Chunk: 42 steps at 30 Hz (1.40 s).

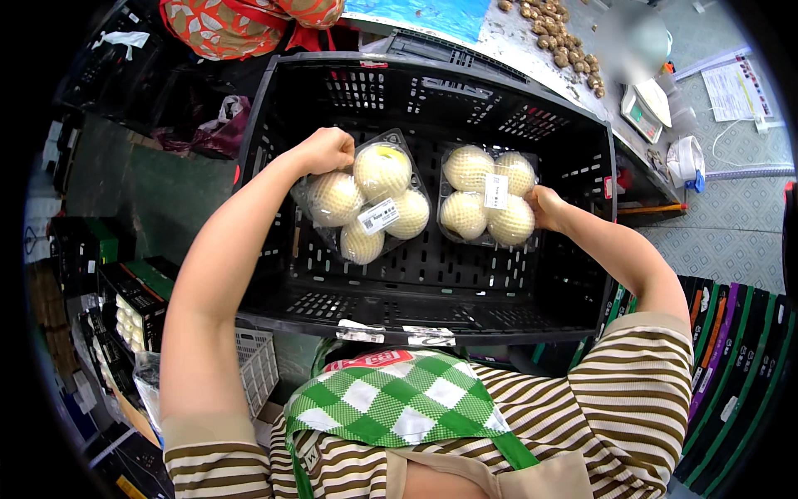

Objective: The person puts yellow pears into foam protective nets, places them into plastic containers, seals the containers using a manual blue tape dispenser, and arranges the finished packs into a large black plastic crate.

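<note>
Two clear plastic packs lie inside a black slatted crate [382, 287] in front of me. Each holds several round fruits in white foam nets and bears a white label. The left pack [371, 198] is tilted, and yellow-green skin shows on its upper fruit. My left hand [327, 150] is closed on that pack's upper left edge, its fingertips partly hidden. The right pack [489, 195] sits straighter, a little apart from the left one. My right hand [544, 206] grips its right side, with the fingers partly behind the pack.
Beyond the crate, a table carries a heap of brown round produce [561, 41] and a scale [647, 110]. A patterned red bag [220, 29] stands at the far left. Stacked crates [740, 358] are at the right; a box of white-netted fruit [131, 323] is at the left.
</note>
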### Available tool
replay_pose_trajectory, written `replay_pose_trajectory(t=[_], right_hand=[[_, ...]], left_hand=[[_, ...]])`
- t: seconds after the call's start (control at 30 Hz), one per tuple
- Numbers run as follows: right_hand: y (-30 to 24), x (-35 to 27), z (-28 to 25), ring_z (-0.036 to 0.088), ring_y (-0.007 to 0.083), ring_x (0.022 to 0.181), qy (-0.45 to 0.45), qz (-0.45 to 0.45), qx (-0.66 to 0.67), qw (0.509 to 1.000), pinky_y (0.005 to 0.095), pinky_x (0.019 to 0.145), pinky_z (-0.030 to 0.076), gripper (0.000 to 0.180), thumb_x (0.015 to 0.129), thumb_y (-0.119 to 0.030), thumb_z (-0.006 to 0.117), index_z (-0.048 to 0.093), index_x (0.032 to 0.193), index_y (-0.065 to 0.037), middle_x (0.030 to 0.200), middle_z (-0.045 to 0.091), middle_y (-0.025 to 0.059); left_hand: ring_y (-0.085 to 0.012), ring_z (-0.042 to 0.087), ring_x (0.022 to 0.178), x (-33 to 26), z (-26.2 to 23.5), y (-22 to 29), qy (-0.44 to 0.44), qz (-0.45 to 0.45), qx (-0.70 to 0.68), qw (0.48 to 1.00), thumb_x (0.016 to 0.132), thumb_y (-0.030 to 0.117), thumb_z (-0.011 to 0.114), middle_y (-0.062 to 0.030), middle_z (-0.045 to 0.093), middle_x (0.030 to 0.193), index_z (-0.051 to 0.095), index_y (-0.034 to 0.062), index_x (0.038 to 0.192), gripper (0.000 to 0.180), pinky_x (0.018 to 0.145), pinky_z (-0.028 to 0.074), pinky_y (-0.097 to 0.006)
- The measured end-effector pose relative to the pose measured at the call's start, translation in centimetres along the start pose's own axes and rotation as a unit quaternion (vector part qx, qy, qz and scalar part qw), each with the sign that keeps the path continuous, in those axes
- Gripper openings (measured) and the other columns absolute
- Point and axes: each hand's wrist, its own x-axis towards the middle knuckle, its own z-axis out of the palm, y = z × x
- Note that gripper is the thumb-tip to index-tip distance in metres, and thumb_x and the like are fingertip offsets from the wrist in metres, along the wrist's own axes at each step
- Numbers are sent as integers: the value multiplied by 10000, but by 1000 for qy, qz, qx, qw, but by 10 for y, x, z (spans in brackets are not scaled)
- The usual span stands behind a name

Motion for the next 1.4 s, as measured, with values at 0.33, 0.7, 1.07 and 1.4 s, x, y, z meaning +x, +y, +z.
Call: replay_pose_trajectory(t=[0.33, 0.7, 1.07, 1.4], right_hand=[[-16, -55, -36, 579, 257, 991, 143, -361, -389, 835, 324, 867, 445, 475, 798, -199, 597, 468, 1191, 35, 1147, 561, 190], [33, -110, -79, 556, 189, 968, 340, -575, -316, 674, 274, 815, 455, 571, 805, -97, 639, 365, 1293, 14, 1113, 528, 126], [28, -162, -50, 397, 102, 503, 100, -263, 48, 958, 229, 452, 336, 129, 883, -171, 555, 490, 822, -78, 632, 468, 7], [39, -202, 33, 377, 110, 481, 60, -273, 25, 960, 249, 434, 327, 100, 890, -167, 546, 461, 862, -123, 606, 423, -1]], left_hand=[[-148, 509, 501, 38, 31, -50, 0, -218, -114, 969, 722, 59, 541, -46, 558, 616, 600, 22, 731, 71, 424, 405, -299], [-307, 426, 1143, -107, -36, 54, 412, 44, 230, 881, 660, 195, 713, -151, 474, 1189, 484, 19, 1193, 606, 958, 356, -402], [-94, 432, 431, -135, -9, -27, 215, -181, -402, 871, 836, 156, 559, -27, 465, 632, 448, 41, 1039, 258, 369, 363, -251], [-80, 425, 446, -252, -28, -78, 242, -162, -412, 863, 839, 227, 593, -25, 470, 638, 467, 5, 996, 300, 377, 352, -234]])
